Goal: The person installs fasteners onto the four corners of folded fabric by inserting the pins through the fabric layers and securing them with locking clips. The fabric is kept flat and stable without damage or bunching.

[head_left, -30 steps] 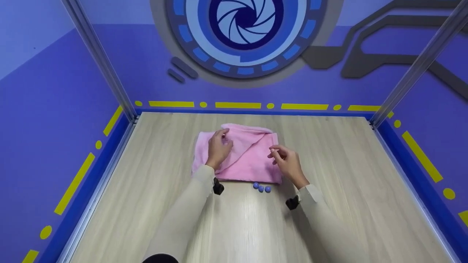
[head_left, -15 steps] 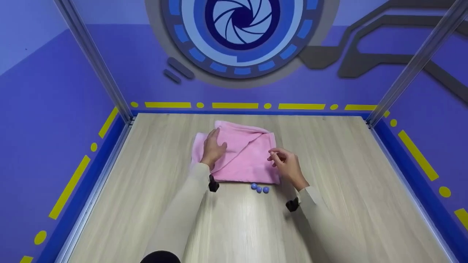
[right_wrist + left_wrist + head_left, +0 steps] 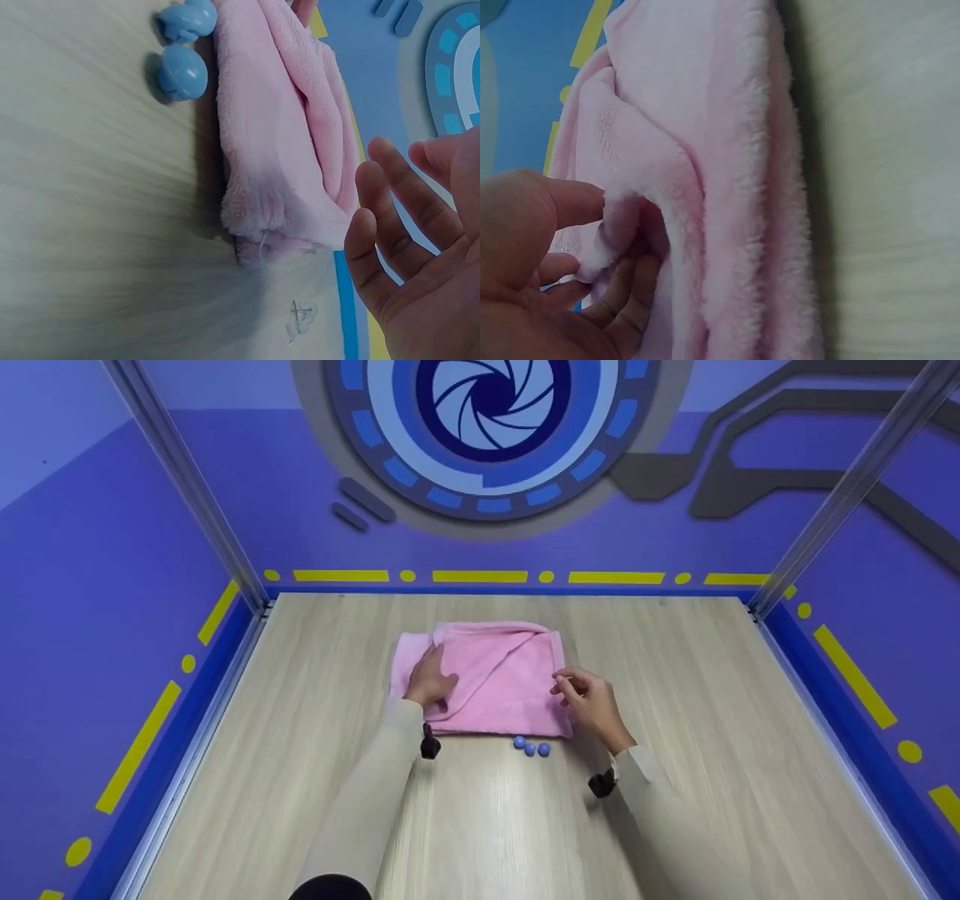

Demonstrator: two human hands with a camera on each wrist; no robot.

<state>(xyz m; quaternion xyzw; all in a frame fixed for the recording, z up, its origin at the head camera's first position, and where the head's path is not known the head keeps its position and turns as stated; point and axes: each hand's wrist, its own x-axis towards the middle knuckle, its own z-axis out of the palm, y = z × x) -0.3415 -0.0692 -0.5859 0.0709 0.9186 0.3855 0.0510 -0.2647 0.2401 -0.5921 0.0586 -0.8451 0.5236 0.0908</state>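
A folded pink plush towel point(image 3: 510, 690) lies on the wooden table, its upper layer turned back along a diagonal fold. My left hand point(image 3: 431, 679) is on the towel's left part, thumb spread to the right. In the left wrist view its curled fingers point(image 3: 634, 300) reach into a fold, with the cloth between them and the thumb. My right hand point(image 3: 592, 701) hovers by the towel's right edge, fingers loosely bent, holding nothing in the right wrist view. Three small blue rounded knobs point(image 3: 530, 749) sit just in front of the towel; two show in the right wrist view, with flared bases.
The pale wooden table point(image 3: 712, 735) extends around the towel on every side. Blue-purple panels point(image 3: 480, 547) with yellow markings enclose it at the back and both sides. Metal posts point(image 3: 832, 502) stand at the rear corners.
My left hand has moved left and slightly nearer, and the towel's upper layer has shifted left with its raised far corner now lower. The right hand and the knobs have stayed nearly in place.
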